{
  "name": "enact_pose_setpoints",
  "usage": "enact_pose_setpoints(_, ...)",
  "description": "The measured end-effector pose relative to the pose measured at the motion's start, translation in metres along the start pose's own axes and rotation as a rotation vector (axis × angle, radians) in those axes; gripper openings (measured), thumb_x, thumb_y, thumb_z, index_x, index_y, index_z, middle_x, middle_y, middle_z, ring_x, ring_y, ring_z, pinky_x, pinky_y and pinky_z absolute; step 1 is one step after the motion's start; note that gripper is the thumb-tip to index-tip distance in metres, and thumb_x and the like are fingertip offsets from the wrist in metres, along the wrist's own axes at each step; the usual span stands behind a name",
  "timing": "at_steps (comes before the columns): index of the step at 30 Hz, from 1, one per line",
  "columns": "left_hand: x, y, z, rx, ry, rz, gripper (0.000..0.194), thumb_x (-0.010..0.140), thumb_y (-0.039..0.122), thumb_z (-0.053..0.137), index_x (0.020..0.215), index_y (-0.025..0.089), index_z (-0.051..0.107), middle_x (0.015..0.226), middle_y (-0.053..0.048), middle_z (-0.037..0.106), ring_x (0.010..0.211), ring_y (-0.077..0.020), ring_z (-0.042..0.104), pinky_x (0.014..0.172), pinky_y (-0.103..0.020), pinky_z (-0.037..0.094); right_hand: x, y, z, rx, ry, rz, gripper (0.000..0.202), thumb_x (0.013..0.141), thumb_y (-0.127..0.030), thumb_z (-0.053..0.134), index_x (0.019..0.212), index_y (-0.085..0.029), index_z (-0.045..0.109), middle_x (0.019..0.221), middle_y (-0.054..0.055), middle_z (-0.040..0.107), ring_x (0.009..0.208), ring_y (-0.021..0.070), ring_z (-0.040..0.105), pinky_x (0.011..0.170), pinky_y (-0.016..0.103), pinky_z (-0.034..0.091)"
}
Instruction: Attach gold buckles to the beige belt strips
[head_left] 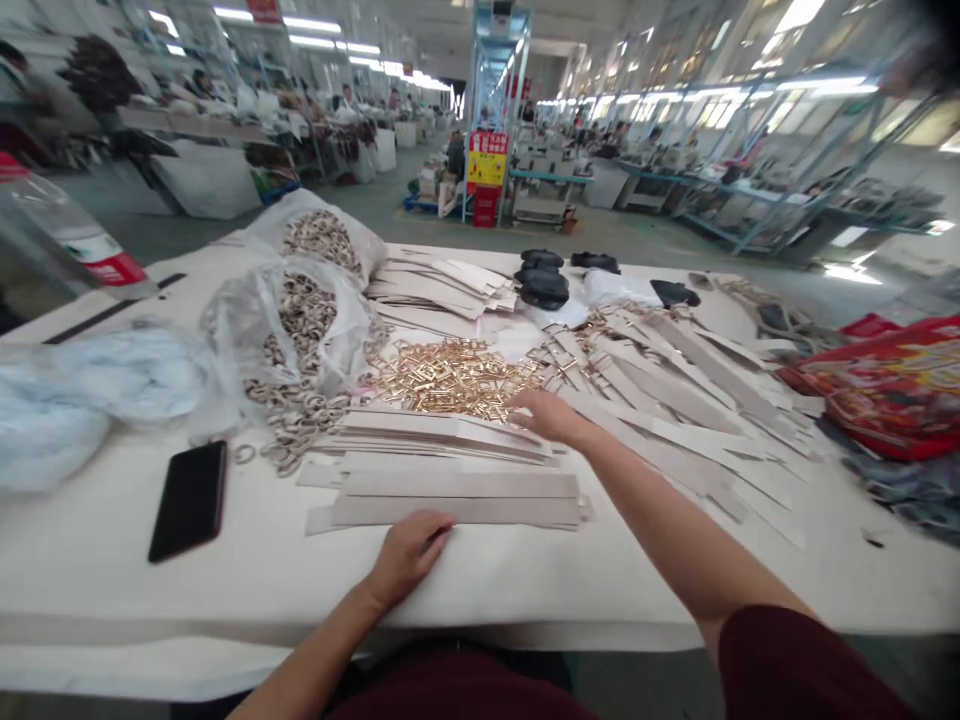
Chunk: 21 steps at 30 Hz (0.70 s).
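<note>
My right hand [551, 417] reaches to the near right edge of a heap of gold metal buckles [454, 378]. Its fingers stretch forward, a little apart, over the buckles, and no held buckle shows in them. My left hand [411, 556] rests on the table with curled fingers at the near edge of flat grey-beige strips [461, 508]. Whatever its fingers may hold is hidden. Behind those lies another stack of strips [442, 437]. Small beige loops [300, 425] spill from a clear plastic bag [341, 335] left of the buckles.
A black phone [189, 500] lies at the left, near bundled plastic [135, 375] and a bottle [97, 245]. Fanned strips [675, 400] cover the right side. Black bundles [543, 280] lie at the back. A red bag [885, 385] stands at the right edge.
</note>
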<state>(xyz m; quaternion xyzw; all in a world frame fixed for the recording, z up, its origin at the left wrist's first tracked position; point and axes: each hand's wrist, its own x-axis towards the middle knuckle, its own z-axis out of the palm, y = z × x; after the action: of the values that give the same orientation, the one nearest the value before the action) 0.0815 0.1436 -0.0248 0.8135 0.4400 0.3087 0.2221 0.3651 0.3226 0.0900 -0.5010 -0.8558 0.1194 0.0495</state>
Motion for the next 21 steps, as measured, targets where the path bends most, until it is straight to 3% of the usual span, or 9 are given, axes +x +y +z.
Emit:
enact_pose_setpoints(2,-0.001,0.000,0.000,-0.033,0.001,-0.008,0.022,0.089,0.022,0.047,0.104,0.021,0.062,0.099,-0.005,0.069,0.093,-0.0151,0.063,0.085,-0.029,0.052,0.010,-0.021,0.038,0.014,-0.085,-0.040,0.029,0.088,-0.037,0.048,0.104,-0.020,0.065,0.106,0.009,0.065,0.094,0.0188,0.058,0.079,0.026,0.042)
enact_pose_setpoints(5,-0.003,0.001,-0.001,-0.087,-0.004,-0.036,0.022,0.089,0.023,0.047,0.103,0.020,0.064,0.099,-0.005,0.070,0.092,-0.0159,0.063,0.086,-0.030,0.051,0.021,-0.024,0.058,0.050,-0.097,-0.052,0.032,0.092,-0.036,0.041,0.091,-0.018,0.067,0.093,0.006,0.067,0.086,0.0163,0.058,0.074,0.023,0.040)
enact_pose_setpoints(9,-0.001,0.007,-0.005,-0.259,-0.016,-0.182,0.023,0.088,0.027,0.049,0.102,0.022,0.065,0.100,-0.006,0.069,0.095,-0.0181,0.062,0.089,-0.034,0.048,0.012,-0.024,0.039,-0.027,0.066,-0.005,0.041,0.095,-0.036,0.032,0.085,-0.016,0.066,0.085,0.009,0.065,0.080,0.0168,0.055,0.068,0.024,0.036)
enact_pose_setpoints(11,0.007,0.014,-0.010,-0.478,0.007,-0.356,0.026,0.085,0.030,0.054,0.107,0.021,0.063,0.099,-0.007,0.067,0.090,-0.0175,0.062,0.084,-0.033,0.050,-0.009,-0.035,0.022,-0.093,0.188,-0.071,0.043,0.095,-0.037,0.031,0.083,-0.015,0.066,0.083,0.010,0.063,0.082,0.0181,0.054,0.071,0.026,0.037)
enact_pose_setpoints(13,0.019,0.021,-0.019,-0.797,0.055,-0.532,0.041,0.080,0.033,0.060,0.119,0.021,0.055,0.105,-0.008,0.064,0.079,-0.0141,0.062,0.071,-0.028,0.051,-0.041,-0.050,0.007,-0.046,0.210,-0.179,0.042,0.095,-0.038,0.031,0.085,-0.017,0.065,0.084,0.011,0.063,0.085,0.0184,0.054,0.075,0.027,0.038)
enact_pose_setpoints(15,0.034,0.026,-0.030,-1.148,0.120,-0.625,0.054,0.076,0.036,0.065,0.126,0.024,0.048,0.116,-0.008,0.058,0.073,-0.0101,0.060,0.061,-0.023,0.050,-0.079,-0.059,-0.003,0.098,0.115,-0.243,0.038,0.095,-0.038,0.032,0.089,-0.019,0.064,0.086,0.010,0.063,0.084,0.0181,0.055,0.076,0.028,0.040)
enact_pose_setpoints(17,0.046,0.027,-0.039,-1.403,0.217,-0.661,0.054,0.073,0.041,0.068,0.121,0.025,0.051,0.112,-0.006,0.059,0.067,-0.0066,0.057,0.055,-0.018,0.046,-0.116,-0.059,-0.007,0.211,-0.061,-0.222,0.038,0.094,-0.040,0.034,0.083,-0.020,0.064,0.081,0.008,0.062,0.079,0.0181,0.055,0.073,0.028,0.041)
enact_pose_setpoints(19,0.052,0.028,-0.040,-1.480,0.362,-0.710,0.046,0.067,0.042,0.074,0.105,0.019,0.059,0.088,-0.001,0.062,0.055,-0.0032,0.050,0.048,-0.015,0.042,-0.145,-0.053,-0.004,0.281,-0.236,-0.108,0.040,0.093,-0.043,0.035,0.075,-0.020,0.063,0.076,0.007,0.062,0.072,0.0182,0.056,0.069,0.029,0.042)
enact_pose_setpoints(21,0.052,0.033,-0.031,-1.405,0.457,-0.753,0.040,0.062,0.038,0.078,0.091,0.015,0.061,0.070,0.003,0.058,0.045,-0.0012,0.041,0.043,-0.015,0.038,-0.159,-0.051,0.005,0.373,-0.328,0.016,0.041,0.092,-0.046,0.036,0.076,-0.020,0.063,0.078,0.007,0.063,0.072,0.0186,0.057,0.068,0.029,0.042)
